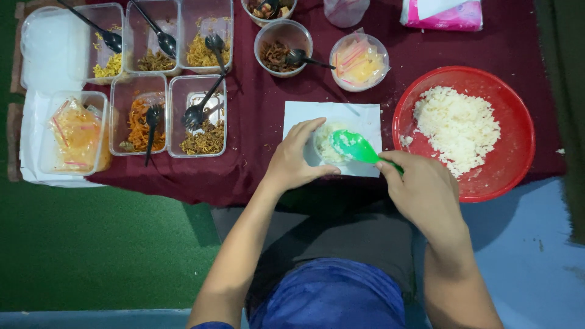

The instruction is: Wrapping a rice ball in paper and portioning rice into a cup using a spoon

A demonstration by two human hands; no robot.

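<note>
Both forearms reach up from a blue lap: the left hand [297, 159] cups a small bowl [326, 145] of white rice on a white paper sheet [359, 117], while the right hand [420, 186] grips a green rice paddle [356, 146], its blade pressed over the bowl. Right beside it sits a red basin [518, 158] of rice. Clear tubs [201, 116] of shredded toppings line the left, and a pink-and-white packet [442, 13], possibly tissues, lies at the top edge.
</note>
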